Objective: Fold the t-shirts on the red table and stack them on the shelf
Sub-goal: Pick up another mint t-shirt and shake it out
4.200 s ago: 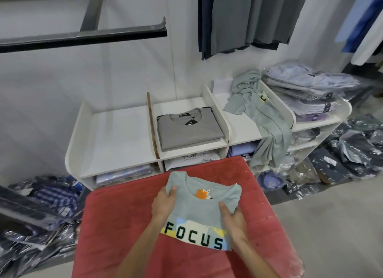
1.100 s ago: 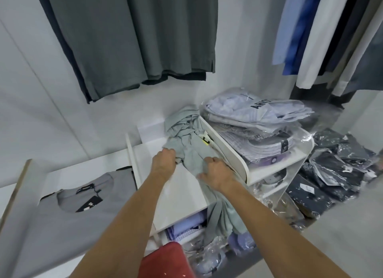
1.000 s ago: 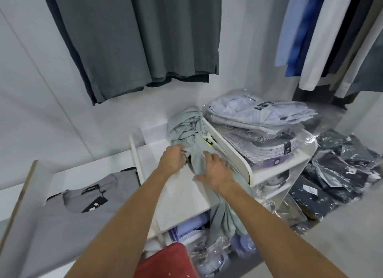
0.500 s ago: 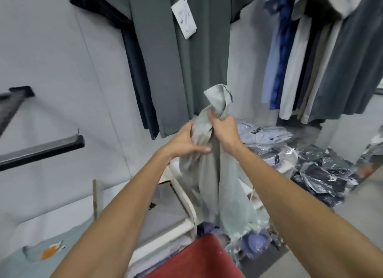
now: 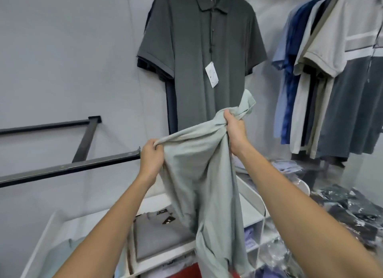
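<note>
A pale green t-shirt (image 5: pixel 199 174) hangs unfolded in the air above the white shelf (image 5: pixel 159 203). My left hand (image 5: pixel 151 157) grips a bunched edge of it at the left. My right hand (image 5: pixel 233 130) grips another bunched part higher up at the right, with a twisted end sticking out above the fist. The cloth stretches between both hands and drapes down past the shelf front. A folded grey t-shirt (image 5: pixel 157 238) lies in the shelf's middle compartment. A sliver of the red table (image 5: pixel 186 271) shows at the bottom edge.
A dark grey polo shirt (image 5: pixel 203 49) with a white tag hangs on the wall straight ahead. More shirts (image 5: pixel 331 81) hang at the right. Black metal wall rails (image 5: pixel 68 165) jut out at the left. Plastic-wrapped garments (image 5: pixel 352 215) pile up at the lower right.
Both hands took the green t-shirt off the shelf and lifted it. Since half a second ago they have pulled apart, spreading the cloth, and my view has tilted upward.
</note>
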